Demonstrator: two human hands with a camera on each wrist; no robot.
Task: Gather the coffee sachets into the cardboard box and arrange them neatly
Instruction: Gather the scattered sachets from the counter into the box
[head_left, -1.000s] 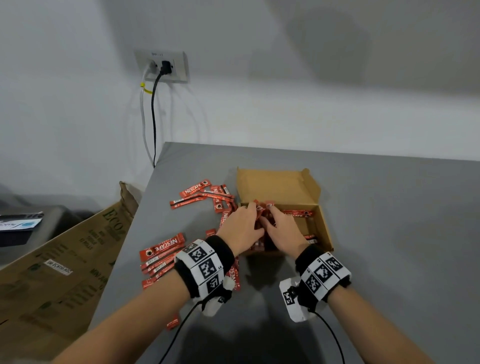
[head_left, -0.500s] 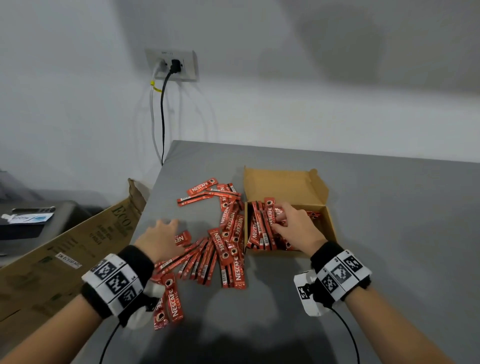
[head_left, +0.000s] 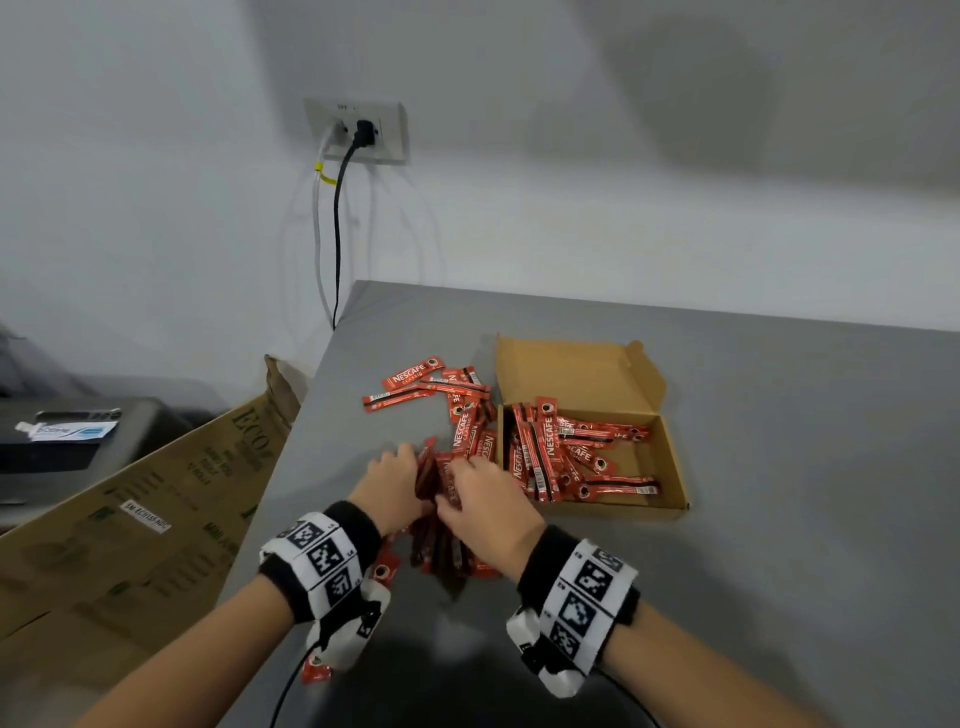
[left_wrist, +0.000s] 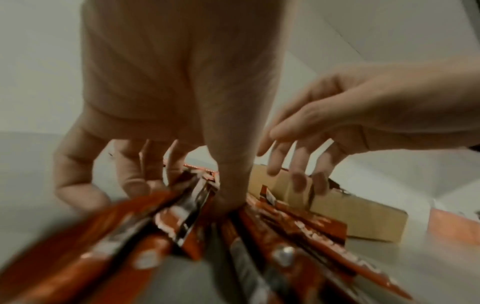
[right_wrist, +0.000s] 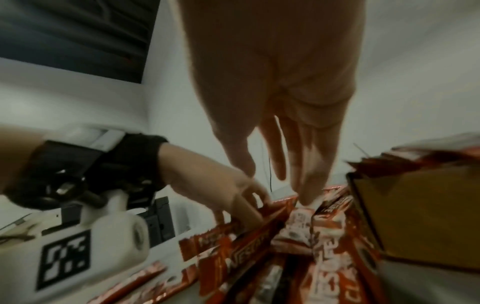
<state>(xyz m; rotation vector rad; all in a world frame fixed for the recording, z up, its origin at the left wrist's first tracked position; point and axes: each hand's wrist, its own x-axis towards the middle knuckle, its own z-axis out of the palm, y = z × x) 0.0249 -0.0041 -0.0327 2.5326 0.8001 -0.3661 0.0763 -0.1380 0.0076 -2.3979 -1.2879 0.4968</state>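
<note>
Grey table (head_left: 779, 467), white wall (head_left: 571, 208), wall socket (head_left: 358, 130), black cable (head_left: 337, 234)

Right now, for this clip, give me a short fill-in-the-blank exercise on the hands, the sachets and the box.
1. Both hands are on a bunch of sachets lying to the ____ of the cardboard box.
2. The box lid stands ____.
3. The left hand and right hand are ____ the box.
4. The cable at the wall socket is ____.

Missing: left; open; outside; black

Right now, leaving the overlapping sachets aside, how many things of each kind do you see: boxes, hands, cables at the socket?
Small cardboard box: 1
Large carton: 1
Hands: 2 (left hand, right hand)
Cables: 2 (black cable, white cable)
Coffee sachets: not counted
Total: 6
</note>
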